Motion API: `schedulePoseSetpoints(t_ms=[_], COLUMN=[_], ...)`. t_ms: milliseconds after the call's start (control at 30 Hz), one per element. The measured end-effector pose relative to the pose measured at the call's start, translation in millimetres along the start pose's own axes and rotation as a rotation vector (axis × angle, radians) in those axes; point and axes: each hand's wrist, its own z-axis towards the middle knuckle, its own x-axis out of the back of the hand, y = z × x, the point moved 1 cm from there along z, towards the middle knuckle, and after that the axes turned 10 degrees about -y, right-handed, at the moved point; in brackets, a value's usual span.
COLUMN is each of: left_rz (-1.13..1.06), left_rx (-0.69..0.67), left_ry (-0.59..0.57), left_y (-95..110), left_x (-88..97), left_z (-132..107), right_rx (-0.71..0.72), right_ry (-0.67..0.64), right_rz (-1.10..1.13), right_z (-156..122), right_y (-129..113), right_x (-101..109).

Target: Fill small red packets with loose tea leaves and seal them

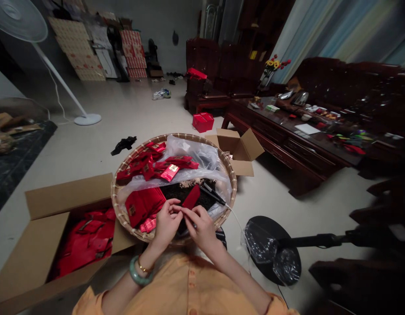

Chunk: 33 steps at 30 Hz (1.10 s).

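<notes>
My left hand [169, 220] and my right hand [201, 227] meet over the near side of a round bamboo basket [114, 199]. Their fingertips pinch the near end of a small red packet [191, 196]. Beneath it lies a heap of dark loose tea leaves [176, 191], by its look. Right of the packet rests a black hair-straightener-like tool [213, 192] with a white cord. Flat red pouches [144, 205] are stacked left of my hands. Plump red packets [170, 172] lie on a clear plastic sheet [202, 153] at the far side.
An open carton of red packets [87, 245] stands at the left. Behind the basket's right side sits a smaller open carton [243, 151], near a red box [203, 122]. A black round stand base [264, 262] is at the right. Farther off are a wooden table [284, 144] and white fan [87, 119].
</notes>
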Motion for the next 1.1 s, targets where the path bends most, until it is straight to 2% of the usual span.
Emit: schedulePoseSetpoints(t_ms=[100, 167, 367, 500, 633, 833, 967, 1033, 1100], left_rz=[0.035, 0.118, 0.537, 0.674, 0.661, 0.56, 0.586, 0.61, 0.608], left_rx=[-0.005, -0.038, -0.273, -0.324, -0.282, -0.217, -0.229, -0.239, -0.249], left_ry=[0.036, 0.057, -0.034, -0.069, -0.105, -0.132, -0.139, -0.153, -0.215], left_y=[-2.9, -4.8, -6.7, -4.7, -0.3, 9.1, 9.4, 5.8, 1.3], left_x=[1.5, 1.1, -5.5, -6.9, -10.3, -15.4, -21.2, -25.2, -27.4], left_z=[0.2, -1.0, -9.4, -10.6, -10.5, -8.8, -3.0, 0.7, 4.9], right_rx=[-0.08, -0.144, -0.206, -0.314, -0.437, -0.323, -0.285, -0.34, -0.414], right_ry=[-0.042, -0.051, -0.078, -0.084, -0.009, -0.217, -0.219, -0.191, -0.109], right_rz=[-0.018, 0.066, 0.6, 0.937, 1.058, 1.058, 1.091, 1.147, 1.211], right_z=[-2.1, -2.8, 4.8, 6.6, 4.4, 7.5, 15.0, 20.4, 26.2], right_y=[0.2, 0.5, 4.1, 7.7, 9.6, 12.7, 26.3, 34.2, 40.3], right_x=[1.6, 3.3, 5.6, 1.4, 1.5, 1.9, -10.6, -18.9, -23.9])
